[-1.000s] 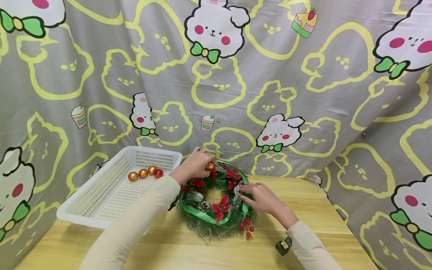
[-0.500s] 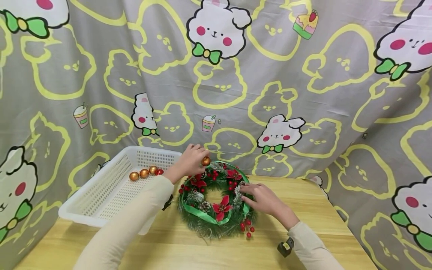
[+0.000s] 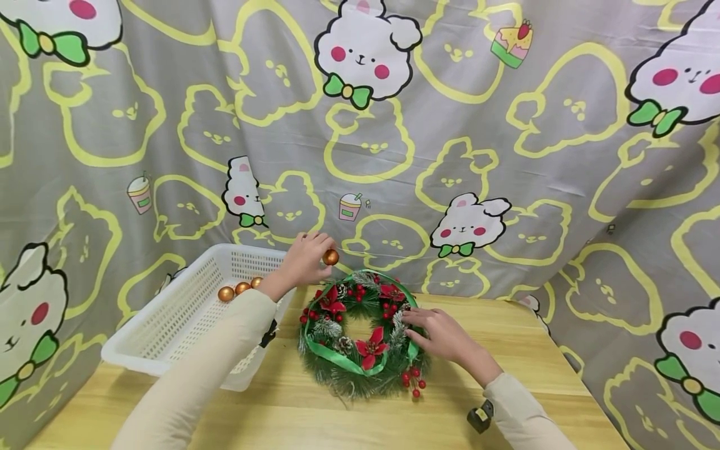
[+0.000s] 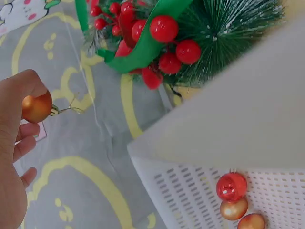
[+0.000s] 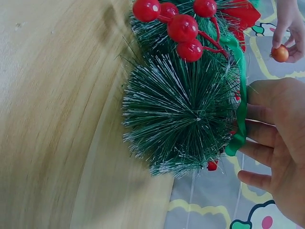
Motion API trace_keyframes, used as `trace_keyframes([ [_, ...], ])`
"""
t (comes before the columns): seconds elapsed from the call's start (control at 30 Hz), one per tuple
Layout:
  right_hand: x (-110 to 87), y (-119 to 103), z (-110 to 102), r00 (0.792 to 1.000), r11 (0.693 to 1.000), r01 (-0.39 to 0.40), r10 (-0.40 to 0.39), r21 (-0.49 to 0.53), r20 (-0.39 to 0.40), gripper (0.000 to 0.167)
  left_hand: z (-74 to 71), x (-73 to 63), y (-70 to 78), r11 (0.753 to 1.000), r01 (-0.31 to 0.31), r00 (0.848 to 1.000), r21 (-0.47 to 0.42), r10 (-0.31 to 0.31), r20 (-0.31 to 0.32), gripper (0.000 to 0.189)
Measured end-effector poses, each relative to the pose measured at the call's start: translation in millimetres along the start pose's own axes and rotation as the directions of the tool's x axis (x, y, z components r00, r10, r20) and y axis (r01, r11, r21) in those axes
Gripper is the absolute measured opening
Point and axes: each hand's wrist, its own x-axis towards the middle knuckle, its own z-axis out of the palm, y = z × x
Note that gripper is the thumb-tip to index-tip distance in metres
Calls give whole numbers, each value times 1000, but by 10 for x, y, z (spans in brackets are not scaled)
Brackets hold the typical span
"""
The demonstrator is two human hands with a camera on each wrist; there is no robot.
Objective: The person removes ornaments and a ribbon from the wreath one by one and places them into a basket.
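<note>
My left hand [image 3: 306,259] pinches a shiny copper-gold bauble [image 3: 330,257] in the air, behind and left of the Christmas wreath [image 3: 360,384]. In the left wrist view, the bauble's cap and a thin wire loop [image 4: 76,107] stick out from the grip. The green wreath lies on the table with red poinsettias [image 3: 371,347], pinecones, red berries [image 3: 415,381] and a green ribbon [image 3: 343,362]. My right hand [image 3: 441,334] touches its right side, extended fingers against the ribbon and needles. Some fingertips are hidden there.
A white slotted basket [image 3: 125,361] stands to the left, its right side near the wreath. Inside are copper baubles [image 3: 226,294] and a red bauble [image 4: 231,187]. A patterned curtain [image 3: 371,144] hangs behind the wooden table [image 3: 315,425].
My left hand has drawn back left and slightly up from the wreath, carrying the copper-gold bauble toward the basket side. The right hand stays on the wreath.
</note>
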Motion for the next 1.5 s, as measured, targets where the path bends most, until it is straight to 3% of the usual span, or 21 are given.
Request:
trace_keyframes([
  [0.33,-8,-6,7,1000,1000,1,-1,-1,-9,36,-170,-72,-241,987,156,988,-38,-156,-16,32],
  [0.57,-6,-4,24,1000,1000,10,-10,8,-29,36,-266,-256,-489,949,299,953,-104,-303,-22,36],
  [0.77,-6,1,51,998,999,26,-24,28,-62,36,-274,-486,-670,915,372,925,-156,-380,-26,36],
  [0.93,-14,20,87,996,999,29,-26,41,-90,35,-242,-653,-781,880,442,894,-172,-447,12,37],
  [1.23,-10,2,96,996,996,-6,14,86,-87,35,-120,-773,-819,851,496,868,-172,-491,73,38],
  [1.5,2,-35,108,993,987,-72,84,143,-79,36,31,-808,-815,840,511,860,-183,-499,107,38],
])
